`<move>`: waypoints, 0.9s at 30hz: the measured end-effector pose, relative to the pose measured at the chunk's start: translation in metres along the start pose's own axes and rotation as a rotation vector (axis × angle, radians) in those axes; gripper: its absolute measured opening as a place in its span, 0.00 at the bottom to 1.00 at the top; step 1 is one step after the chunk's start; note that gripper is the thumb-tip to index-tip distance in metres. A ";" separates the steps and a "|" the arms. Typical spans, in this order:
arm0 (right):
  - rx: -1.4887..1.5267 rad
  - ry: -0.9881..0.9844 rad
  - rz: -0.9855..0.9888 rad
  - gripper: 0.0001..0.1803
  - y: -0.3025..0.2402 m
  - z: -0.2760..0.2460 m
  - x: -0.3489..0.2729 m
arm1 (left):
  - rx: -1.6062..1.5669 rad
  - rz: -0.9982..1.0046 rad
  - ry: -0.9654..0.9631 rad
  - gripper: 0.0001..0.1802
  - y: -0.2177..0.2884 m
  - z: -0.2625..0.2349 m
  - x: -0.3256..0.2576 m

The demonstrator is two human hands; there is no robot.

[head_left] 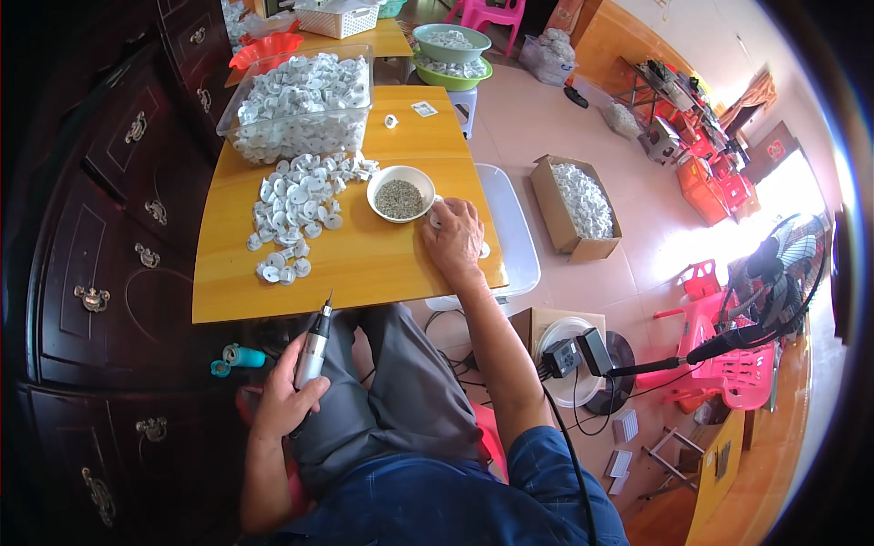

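My left hand (289, 399) grips a slim silver electric screwdriver (314, 344) below the table's near edge, its tip pointing up toward the tabletop. My right hand (453, 240) rests on the yellow wooden table (364, 264), fingers over a small white plastic part (435, 217) just right of a white bowl (401, 194) full of small grey screws. A loose heap of white plastic parts (296, 205) lies left of the bowl. Behind it stands a clear plastic bin (300, 105) filled with the same parts.
A dark wooden cabinet (100, 227) with brass handles runs along the left. A cardboard box of white parts (575, 202) sits on the floor at right, beyond a clear tub (510, 227). Green bowls (451, 55), pink chairs (728, 364) and a fan (774, 273) stand around.
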State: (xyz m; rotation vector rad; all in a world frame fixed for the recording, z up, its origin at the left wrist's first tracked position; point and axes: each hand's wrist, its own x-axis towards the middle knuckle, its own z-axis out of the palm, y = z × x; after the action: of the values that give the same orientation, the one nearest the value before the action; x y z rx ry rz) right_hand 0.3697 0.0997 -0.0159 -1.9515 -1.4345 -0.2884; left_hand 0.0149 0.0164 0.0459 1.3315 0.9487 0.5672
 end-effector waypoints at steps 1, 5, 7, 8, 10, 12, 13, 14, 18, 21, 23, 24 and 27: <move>0.003 -0.003 0.003 0.15 -0.001 0.000 0.000 | 0.001 0.004 0.000 0.38 0.000 0.000 0.000; 0.000 0.006 0.000 0.15 -0.001 0.000 -0.001 | 0.005 0.008 -0.006 0.38 -0.001 -0.001 0.000; -0.003 0.003 0.003 0.15 -0.003 -0.001 -0.001 | -0.006 0.012 -0.005 0.38 -0.002 -0.001 0.000; -0.004 -0.001 0.006 0.15 -0.004 -0.002 0.000 | -0.006 0.012 -0.005 0.38 -0.001 -0.001 0.000; -0.004 0.002 0.002 0.15 -0.003 -0.002 -0.001 | -0.006 0.008 -0.009 0.38 -0.001 -0.001 0.000; -0.002 0.003 -0.003 0.15 -0.004 -0.003 0.000 | -0.009 0.007 -0.008 0.38 -0.001 -0.001 0.000; 0.002 -0.020 0.016 0.16 -0.005 -0.004 0.000 | -0.011 0.006 -0.006 0.38 -0.002 -0.001 0.000; 0.005 -0.043 0.035 0.17 -0.006 -0.004 0.000 | -0.012 0.006 -0.006 0.38 -0.002 -0.001 0.000; -0.005 -0.033 0.028 0.17 -0.005 -0.005 -0.001 | -0.022 0.011 -0.006 0.38 -0.003 -0.001 0.000; -0.008 -0.024 0.035 0.16 -0.007 -0.005 -0.001 | -0.014 0.008 -0.006 0.38 -0.002 -0.001 0.000; -0.006 -0.023 0.025 0.16 -0.007 -0.006 -0.001 | -0.009 0.009 -0.007 0.38 -0.001 0.000 0.000; -0.006 -0.020 0.025 0.16 -0.007 -0.006 -0.001 | -0.011 0.003 -0.006 0.38 -0.001 0.000 0.000; 0.002 -0.005 0.022 0.15 -0.004 -0.002 -0.001 | -0.005 -0.005 -0.011 0.38 -0.001 0.000 -0.001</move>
State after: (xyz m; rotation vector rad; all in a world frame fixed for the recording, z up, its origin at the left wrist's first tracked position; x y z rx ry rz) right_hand 0.3660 0.0981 -0.0135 -1.9668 -1.4147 -0.2718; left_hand 0.0144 0.0157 0.0453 1.3263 0.9408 0.5578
